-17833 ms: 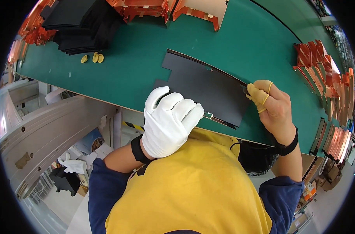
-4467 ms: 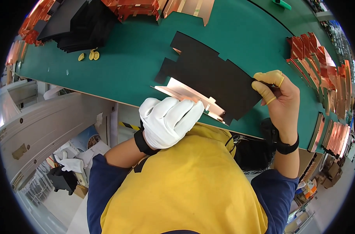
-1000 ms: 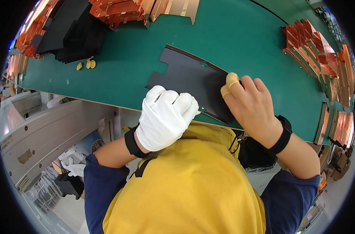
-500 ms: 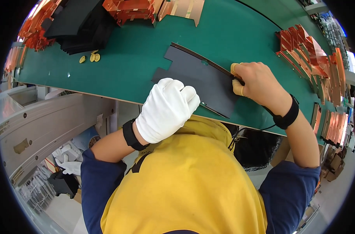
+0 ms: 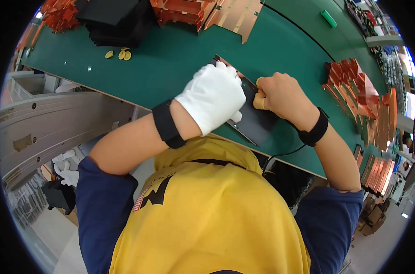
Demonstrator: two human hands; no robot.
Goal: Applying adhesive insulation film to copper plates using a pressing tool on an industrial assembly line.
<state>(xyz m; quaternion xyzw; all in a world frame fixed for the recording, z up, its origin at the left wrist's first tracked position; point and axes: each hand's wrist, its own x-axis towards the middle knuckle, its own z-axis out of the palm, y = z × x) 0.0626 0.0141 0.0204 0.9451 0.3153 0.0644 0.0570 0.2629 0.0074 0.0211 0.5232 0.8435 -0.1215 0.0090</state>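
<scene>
A dark grey sheet piece (image 5: 258, 119) with a narrow raised far edge lies at an angle on the green table. My left hand (image 5: 215, 97), in a white glove, covers its left part. Its fingers curl at the far edge and its thumb tip shows near the front edge, so it grips the sheet across. My right hand (image 5: 287, 99) is bare apart from yellow finger covers (image 5: 260, 99) on the thumb and forefinger. Those fingers are pinched together over the sheet's right part; what is between them is hidden. Black bands circle both wrists.
Black sheets (image 5: 114, 23) are stacked at the far left, beside several loose yellow finger covers (image 5: 124, 55). Copper-coloured bent parts (image 5: 182, 13) stand at the back and more copper parts (image 5: 353, 93) at the right. A green object (image 5: 328, 18) lies far right. A cord (image 5: 285, 155) trails from my right wristband.
My left hand has moved right and away from me, from the sheet's near left corner to across it. My right hand has slid left along the sheet. The whole view has shifted slightly.
</scene>
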